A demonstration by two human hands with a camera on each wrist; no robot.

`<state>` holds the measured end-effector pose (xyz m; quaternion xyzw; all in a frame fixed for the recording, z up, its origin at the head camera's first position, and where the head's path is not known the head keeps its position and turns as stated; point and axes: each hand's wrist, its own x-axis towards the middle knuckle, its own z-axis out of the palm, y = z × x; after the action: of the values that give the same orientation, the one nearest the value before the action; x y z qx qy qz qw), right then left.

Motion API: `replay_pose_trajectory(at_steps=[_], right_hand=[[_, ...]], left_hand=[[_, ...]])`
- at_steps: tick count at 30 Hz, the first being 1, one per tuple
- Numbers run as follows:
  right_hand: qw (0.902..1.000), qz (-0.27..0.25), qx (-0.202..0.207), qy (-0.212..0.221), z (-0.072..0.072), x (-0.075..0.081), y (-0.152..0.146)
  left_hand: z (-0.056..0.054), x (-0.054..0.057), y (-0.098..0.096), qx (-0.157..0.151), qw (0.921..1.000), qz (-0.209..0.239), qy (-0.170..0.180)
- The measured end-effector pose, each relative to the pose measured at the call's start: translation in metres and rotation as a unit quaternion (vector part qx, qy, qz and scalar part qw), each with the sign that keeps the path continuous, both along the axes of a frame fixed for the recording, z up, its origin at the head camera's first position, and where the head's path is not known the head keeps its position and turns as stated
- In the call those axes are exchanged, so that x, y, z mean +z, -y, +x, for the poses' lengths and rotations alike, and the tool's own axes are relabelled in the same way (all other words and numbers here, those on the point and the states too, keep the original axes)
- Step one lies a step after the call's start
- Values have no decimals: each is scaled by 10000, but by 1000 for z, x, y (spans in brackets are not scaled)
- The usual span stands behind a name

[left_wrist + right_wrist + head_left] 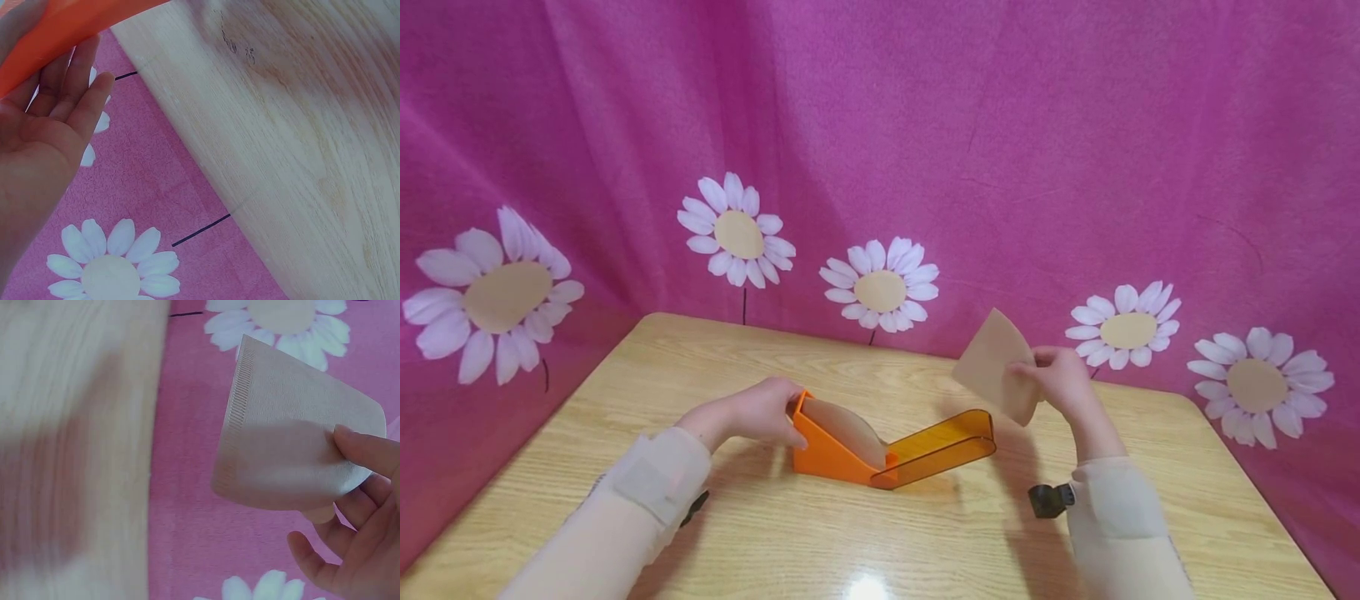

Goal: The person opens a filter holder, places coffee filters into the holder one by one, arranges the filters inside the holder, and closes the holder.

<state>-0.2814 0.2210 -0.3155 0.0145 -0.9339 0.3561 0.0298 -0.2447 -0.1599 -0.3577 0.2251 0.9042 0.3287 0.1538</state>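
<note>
An orange coffee filter holder (829, 450) stands on the wooden table, its clear amber lid (936, 454) swung out to the right. Brown paper filters (847, 428) sit inside it. My left hand (762, 412) grips the holder's tall left end, thumb on the near side; in the left wrist view the fingers (84, 65) lie along its orange wall (75, 28). Above the table, right of the lid, my right hand (1063, 379) pinches a brown paper coffee filter (995, 362) by one edge. The crimped seam of that coffee filter (287, 440) shows in the right wrist view.
A pink cloth (1000, 167) printed with white daisies hangs behind and beside the table (737, 533). Black wrist cameras (1051, 501) are strapped on both forearms, the right one low over the tabletop.
</note>
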Motion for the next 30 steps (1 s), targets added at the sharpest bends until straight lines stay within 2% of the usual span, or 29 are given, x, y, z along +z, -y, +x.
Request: replay_pose_trajectory(at_steps=[8,18,30], right_hand=[[9998,-94,87,-139,7,18,8],[9984,-325,313,-332,28,44,35],[9968,-277,580,-472,40,50,63]], left_hand=[[1,2,0,43,10000,-29,2],[2,2,0,-8,10000,22,-14],[-1,-1,0,6,10000,7,-1]])
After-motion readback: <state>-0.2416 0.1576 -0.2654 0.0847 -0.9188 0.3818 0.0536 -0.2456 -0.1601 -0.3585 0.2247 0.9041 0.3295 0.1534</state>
